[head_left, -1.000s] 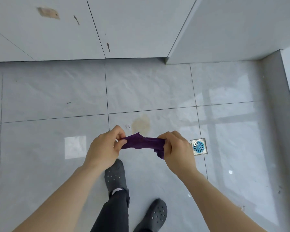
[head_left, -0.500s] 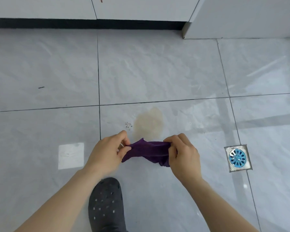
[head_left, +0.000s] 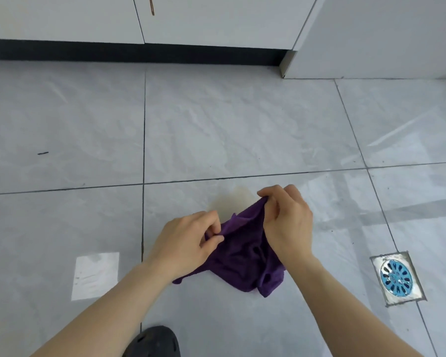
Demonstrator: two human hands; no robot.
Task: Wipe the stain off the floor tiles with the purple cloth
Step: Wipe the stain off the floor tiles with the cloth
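The purple cloth (head_left: 245, 251) hangs spread between my two hands, low over the grey floor tiles (head_left: 216, 130). My left hand (head_left: 188, 240) pinches its left edge. My right hand (head_left: 286, 220) grips its upper right corner, a little farther from me. A pale brownish stain (head_left: 232, 199) shows on the tile just beyond the cloth, and the cloth and my right hand hide part of it. Whether the cloth's lower folds touch the floor I cannot tell.
A square floor drain with a blue grate (head_left: 396, 278) sits to the right. White cabinets over a dark kickboard (head_left: 129, 51) line the far side, and a wall corner (head_left: 287, 64) juts out at the back right. My dark clog (head_left: 153, 342) stands at the bottom edge.
The view has dropped closer to the floor. The cloth, bunched tight between my hands before, has opened out and come down over the near part of the stain.
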